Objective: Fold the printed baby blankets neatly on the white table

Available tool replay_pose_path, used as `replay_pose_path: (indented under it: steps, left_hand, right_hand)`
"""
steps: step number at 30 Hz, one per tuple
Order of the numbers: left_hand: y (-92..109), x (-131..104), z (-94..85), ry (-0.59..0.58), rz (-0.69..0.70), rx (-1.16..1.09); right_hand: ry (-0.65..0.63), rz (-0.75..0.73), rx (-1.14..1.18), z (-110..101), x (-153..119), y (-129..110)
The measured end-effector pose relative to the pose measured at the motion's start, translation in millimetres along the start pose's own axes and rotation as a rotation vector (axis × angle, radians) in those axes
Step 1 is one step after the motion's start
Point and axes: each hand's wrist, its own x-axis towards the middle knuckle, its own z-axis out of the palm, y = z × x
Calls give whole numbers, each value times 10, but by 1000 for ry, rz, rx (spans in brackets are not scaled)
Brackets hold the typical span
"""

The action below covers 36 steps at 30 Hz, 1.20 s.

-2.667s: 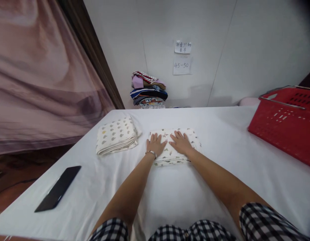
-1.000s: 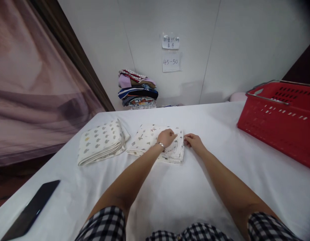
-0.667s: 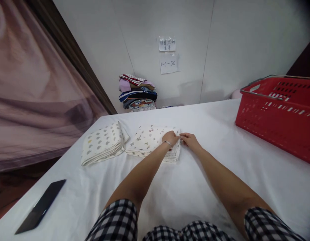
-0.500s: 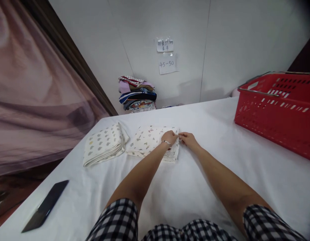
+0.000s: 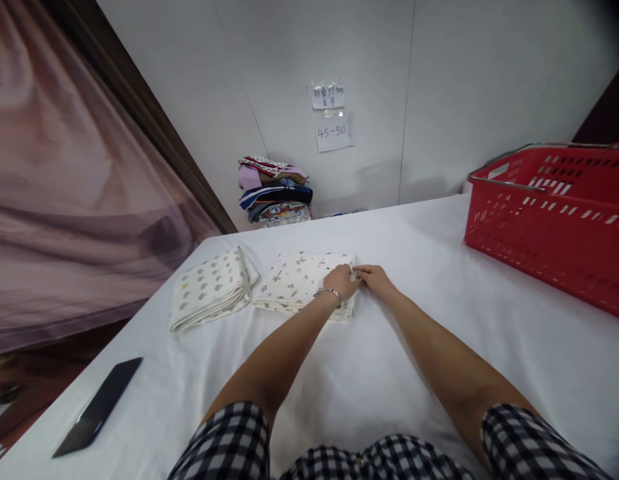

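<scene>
A folded white cloth with a small scattered print (image 5: 294, 277) lies flat in the middle of the table. My left hand (image 5: 341, 281), with a bracelet at the wrist, is on its right end, fingers bent together at the edge. My right hand (image 5: 373, 279) meets it from the right, thumb and forefinger pinched at the same edge of the cloth. To the left lies a second folded white cloth with grey prints (image 5: 209, 287), touched by neither hand.
A red basket (image 5: 544, 247) with metal handles stands on the white-covered table (image 5: 369, 373) at the right. At the front left lies a dark flat phone-like object (image 5: 98, 408). Stacked folded fabrics (image 5: 275, 193) are beyond the back edge. A pink curtain (image 5: 79, 173) hangs left.
My left hand has shifted slightly right and down along the cloth's right end, closer to my right hand. The view has also moved a little.
</scene>
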Motion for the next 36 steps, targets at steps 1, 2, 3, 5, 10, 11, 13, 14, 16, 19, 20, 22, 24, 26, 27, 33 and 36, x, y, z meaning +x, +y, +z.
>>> replay_pose_path:
  steps: [1, 2, 3, 5, 10, 11, 13, 14, 16, 19, 20, 22, 24, 26, 27, 33, 36]
  left_hand:
    - [2, -16, 0, -9, -6, 29]
    - [2, -28, -4, -18, -17, 46]
    - [-2, -36, -10, -30, -32, 49]
    - [-17, -44, -29, -55, -61, 24]
    - [-36, -73, -61, -40, -55, 11]
    - [-28, -90, -58, -29, -43, 29]
    - [-3, -136, -41, -19, -27, 64]
    - [13, -163, -29, -16, -25, 79]
    - [41, -217, -9, -14, -17, 106]
    - [57, -283, -21, -19, 9, 158]
    - [55, -299, -39, -30, 12, 173]
    - [43, -330, -79, -33, 3, 200]
    - [34, -364, -98, -11, 4, 229]
    - [42, -407, -79, 1, 16, 259]
    - [53, -432, -58, -5, 24, 270]
    - [127, -591, 58, -11, 75, 308]
    - [98, -679, 66, 20, 100, 306]
  right_hand:
    - [0, 3, 4, -3, 4, 1]
    - [4, 7, 7, -6, 6, -2]
    - [8, 14, 11, -9, 5, -8]
    - [15, 32, 17, -15, -5, -24]
    - [6, 76, 36, -22, -30, -44]
    - [3, 82, 39, -23, -30, -42]
    - [-6, 94, 42, -25, -23, -33]
    - [-12, 100, 43, -26, -18, -27]
    - [-27, 109, 45, -26, -9, -15]
    - [-51, 113, 48, -24, -4, 1]
    - [-58, 113, 49, -23, -6, 4]
    - [-69, 115, 50, -22, -12, 6]
    - [-74, 116, 51, -24, -21, -2]
    - [-76, 118, 50, -26, -35, -17]
    - [-77, 121, 49, -27, -43, -28]
    - [-141, 152, 44, -4, -111, -105]
    - [-189, 169, 38, 16, -142, -133]
